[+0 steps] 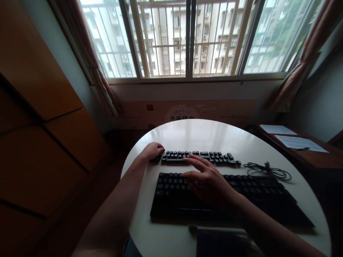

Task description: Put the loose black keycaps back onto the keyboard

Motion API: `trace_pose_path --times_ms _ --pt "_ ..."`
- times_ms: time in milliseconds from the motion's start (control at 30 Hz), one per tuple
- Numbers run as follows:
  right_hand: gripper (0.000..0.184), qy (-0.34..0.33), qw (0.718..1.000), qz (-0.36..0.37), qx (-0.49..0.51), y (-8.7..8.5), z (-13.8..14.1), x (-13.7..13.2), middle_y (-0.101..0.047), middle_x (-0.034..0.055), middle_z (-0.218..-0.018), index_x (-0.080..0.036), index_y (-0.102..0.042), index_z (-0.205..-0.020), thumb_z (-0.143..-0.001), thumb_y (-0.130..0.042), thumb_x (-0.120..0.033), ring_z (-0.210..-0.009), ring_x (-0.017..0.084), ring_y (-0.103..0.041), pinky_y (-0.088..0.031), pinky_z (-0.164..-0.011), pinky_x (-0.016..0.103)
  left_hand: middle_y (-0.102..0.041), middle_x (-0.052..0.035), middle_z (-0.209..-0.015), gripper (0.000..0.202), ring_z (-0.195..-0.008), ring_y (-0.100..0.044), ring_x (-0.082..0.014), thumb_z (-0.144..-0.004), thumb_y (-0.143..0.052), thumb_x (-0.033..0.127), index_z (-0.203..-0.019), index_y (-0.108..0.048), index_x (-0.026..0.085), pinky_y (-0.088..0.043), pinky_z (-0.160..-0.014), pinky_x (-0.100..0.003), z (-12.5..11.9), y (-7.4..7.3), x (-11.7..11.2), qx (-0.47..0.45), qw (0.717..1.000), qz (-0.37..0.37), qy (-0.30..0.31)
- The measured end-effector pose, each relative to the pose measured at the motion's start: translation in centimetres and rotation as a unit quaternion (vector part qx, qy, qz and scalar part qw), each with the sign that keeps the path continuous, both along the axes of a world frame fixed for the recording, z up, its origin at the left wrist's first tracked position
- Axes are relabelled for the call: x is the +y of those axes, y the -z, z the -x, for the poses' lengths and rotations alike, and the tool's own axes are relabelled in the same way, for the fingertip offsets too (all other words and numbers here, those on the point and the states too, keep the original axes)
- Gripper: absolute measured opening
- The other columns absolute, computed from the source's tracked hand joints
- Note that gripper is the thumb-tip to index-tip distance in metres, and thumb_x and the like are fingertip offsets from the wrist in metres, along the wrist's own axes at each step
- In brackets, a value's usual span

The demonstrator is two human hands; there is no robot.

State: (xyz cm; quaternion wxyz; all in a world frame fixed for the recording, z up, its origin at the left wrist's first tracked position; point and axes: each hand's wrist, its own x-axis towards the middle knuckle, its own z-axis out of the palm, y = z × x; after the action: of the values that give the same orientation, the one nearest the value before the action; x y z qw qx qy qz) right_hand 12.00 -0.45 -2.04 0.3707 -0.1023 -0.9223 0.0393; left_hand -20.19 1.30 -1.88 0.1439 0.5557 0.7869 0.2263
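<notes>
A black keyboard [257, 200] lies across the round white table; keycaps show along its far rows, while its nearer part looks bare and dark. Loose black keycaps [177, 160] are laid out in rows just behind it. My right hand [207, 178] reaches over the keyboard with fingers apart, the index fingertip close to the loose keycaps; whether it touches one I cannot tell. At the left end of these rows rests my left hand [153, 151], its fingers curled together beside dark keycaps. What is between those fingertips, if anything, is too small to make out.
A coiled black cable [268, 170] lies right of the keycaps. Near the front edge is a dark flat object [222, 242] with a rod-like edge. To the right, papers [300, 142] and a pen lie on a brown desk [278, 153]. A barred window is behind.
</notes>
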Motion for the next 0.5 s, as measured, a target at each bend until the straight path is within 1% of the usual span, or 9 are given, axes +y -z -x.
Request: trace_pose_path --times_ms 67,133,200,267,333,367,433,500 --pt "0.021 0.003 1.0 0.0 0.009 -0.1 -0.1 0.0 -0.055 0.004 -0.146 -0.027 -0.077 -0.105 -0.093 -0.059 -0.021 -0.143 0.027 -0.046 -0.052 -0.108 0.051 -0.078 -0.0103 -0.091 0.029 -0.082 -0.069 -0.0228 -0.085 -0.058 0.032 -0.094 -0.079 0.014 -0.05 -0.074 -0.03 -0.1 -0.4 -0.2 0.007 1.0 -0.021 -0.008" --pt "0.021 0.015 1.0 0.005 0.018 -0.3 -0.2 0.1 -0.055 0.0031 -0.145 -0.027 -0.076 -0.104 -0.094 -0.059 -0.021 -0.142 0.026 -0.047 -0.052 -0.109 0.05 -0.078 -0.0107 -0.1 0.031 -0.091 -0.07 -0.0232 -0.088 -0.056 0.034 -0.098 -0.078 0.014 -0.051 -0.081 -0.03 -0.3 -0.9 -0.3 0.012 0.999 -0.05 -0.009" --pt "0.022 0.032 0.999 0.015 0.031 -0.4 -0.2 0.3 -0.058 0.0032 -0.141 -0.026 -0.076 -0.107 -0.094 -0.059 -0.021 -0.139 0.025 -0.05 -0.052 -0.109 0.048 -0.078 -0.0102 -0.103 0.032 -0.096 -0.07 -0.0227 -0.088 -0.057 0.036 -0.102 -0.076 0.015 -0.053 -0.085 -0.03 -1.1 -1.5 -0.4 -0.015 0.995 -0.093 0.011" --pt "0.025 0.051 0.997 0.028 0.047 -0.4 -0.2 0.6 -0.062 0.0046 -0.135 -0.025 -0.074 -0.114 -0.095 -0.058 -0.021 -0.133 0.023 -0.055 -0.053 -0.108 0.045 -0.077 -0.0095 -0.095 0.032 -0.089 -0.071 -0.0221 -0.087 -0.06 0.038 -0.103 -0.075 0.015 -0.055 -0.078 -0.031 -2.5 -2.1 -0.6 -0.092 0.985 -0.134 0.053" --pt "0.03 0.07 0.995 0.043 0.063 -0.3 -0.1 0.8 -0.066 0.0062 -0.129 -0.023 -0.071 -0.122 -0.096 -0.057 -0.021 -0.125 0.022 -0.06 -0.054 -0.107 0.042 -0.075 -0.008 -0.083 0.034 -0.076 -0.07 -0.0207 -0.084 -0.064 0.04 -0.104 -0.074 0.014 -0.055 -0.068 -0.03 -4.6 -2.5 -0.9 -0.19 0.964 -0.15 0.109" --pt "0.031 0.078 0.993 0.052 0.069 -0.2 -0.1 1.0 -0.067 0.0068 -0.126 -0.022 -0.069 -0.124 -0.096 -0.057 -0.022 -0.121 0.021 -0.061 -0.054 -0.105 0.041 -0.074 -0.007 -0.079 0.035 -0.072 -0.069 -0.0195 -0.083 -0.067 0.041 -0.103 -0.074 0.014 -0.055 -0.066 -0.03 -5.8 -2.6 -1.1 -0.229 0.951 -0.151 0.141" --pt "0.031 0.093 0.99 0.071 0.076 -0.2 -0.1 1.3 -0.068 0.007 -0.121 -0.021 -0.068 -0.125 -0.096 -0.058 -0.024 -0.114 0.02 -0.064 -0.054 -0.101 0.039 -0.074 -0.0063 -0.08 0.035 -0.068 -0.068 -0.0176 -0.079 -0.074 0.042 -0.099 -0.075 0.014 -0.056 -0.068 -0.03 -8.2 -2.8 -1.6 -0.287 0.924 -0.139 0.212" --pt "0.027 0.11 0.987 0.091 0.076 -0.2 -0.2 1.6 -0.07 0.0061 -0.116 -0.022 -0.068 -0.121 -0.095 -0.06 -0.026 -0.107 0.019 -0.065 -0.055 -0.095 0.036 -0.075 -0.0071 -0.082 0.034 -0.071 -0.068 -0.0179 -0.076 -0.08 0.042 -0.095 -0.076 0.014 -0.057 -0.072 -0.031 -10.0 -2.9 -2.2 -0.325 0.901 -0.12 0.263"
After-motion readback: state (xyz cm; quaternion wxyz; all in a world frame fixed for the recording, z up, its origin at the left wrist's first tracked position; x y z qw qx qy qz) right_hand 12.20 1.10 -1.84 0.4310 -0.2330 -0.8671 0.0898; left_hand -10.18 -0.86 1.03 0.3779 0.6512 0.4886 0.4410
